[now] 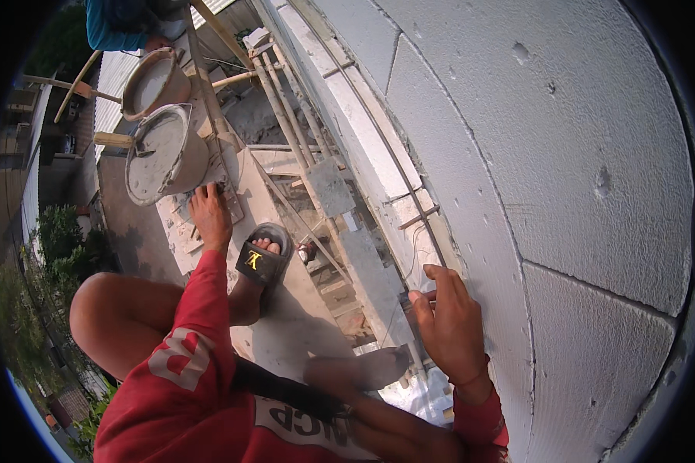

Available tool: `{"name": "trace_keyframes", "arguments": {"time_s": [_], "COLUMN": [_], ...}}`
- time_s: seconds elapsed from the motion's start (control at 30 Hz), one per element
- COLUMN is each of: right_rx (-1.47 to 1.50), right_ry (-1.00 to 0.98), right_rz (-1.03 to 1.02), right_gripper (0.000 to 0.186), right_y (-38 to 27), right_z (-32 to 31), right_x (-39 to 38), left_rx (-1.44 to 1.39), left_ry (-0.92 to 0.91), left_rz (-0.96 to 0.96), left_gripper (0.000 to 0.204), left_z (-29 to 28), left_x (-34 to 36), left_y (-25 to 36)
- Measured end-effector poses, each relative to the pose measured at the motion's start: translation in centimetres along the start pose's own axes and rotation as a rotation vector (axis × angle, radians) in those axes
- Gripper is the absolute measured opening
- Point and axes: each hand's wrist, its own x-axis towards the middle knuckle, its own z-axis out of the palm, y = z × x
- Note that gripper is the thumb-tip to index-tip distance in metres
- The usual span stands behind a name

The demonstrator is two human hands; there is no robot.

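My left hand (211, 214) reaches down to the plank beside a bucket of wet grey mortar (166, 154). Its fingers are bent and pressed low by the bucket's base; what they hold, if anything, is hidden. A tool with a wooden handle (114, 140) rests in that mortar, its handle sticking out over the rim. At the wall, my right hand (457, 328) is curled, thumb and forefinger closed around a short steel rod (430, 295) that crosses the long reinforcing bar (378, 127). The bar runs along the top of a white block course (363, 131).
A second mortar bucket (156, 83) stands farther off, near a co-worker's blue sleeve (116, 31). Bamboo poles (286, 116) and planks form the scaffold, with gaps below. My sandalled foot (262, 262) is on a board. A grey block wall (548, 154) rises at right.
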Motion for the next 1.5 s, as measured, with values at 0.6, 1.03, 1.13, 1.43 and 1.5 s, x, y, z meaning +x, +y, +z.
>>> {"name": "trace_keyframes", "arguments": {"time_s": [0.6, 1.03, 1.13, 1.43, 1.5], "right_rx": [0.802, -0.648, -0.757, -1.089, -1.185], "right_ry": [-0.381, -0.249, -0.281, -0.420, -0.391], "right_rz": [0.298, 0.411, 0.504, 0.626, 0.597], "right_gripper": [0.027, 0.041, 0.051, 0.067, 0.064], "right_y": [0.0, -1.2, -1.9, -4.6, -5.0], "right_z": [-1.5, -1.5, -0.2, 1.7, 2.1], "right_x": [-0.1, -0.3, 1.2, 4.2, 4.5], "left_rx": [-2.143, -1.751, -1.681, -1.697, -1.705], "left_ry": [-1.133, -1.326, -1.370, -1.454, -1.478], "left_rz": [-0.135, -0.675, -0.631, -0.525, -0.538], "left_gripper": [0.045, 0.028, 0.025, 0.025, 0.025], "left_z": [-15.9, -11.3, -11.5, -11.9, -11.7], "left_x": [-7.6, -8.3, -7.4, -5.7, -5.5], "left_y": [25.7, 27.4, 27.2, 27.0, 27.1]}}
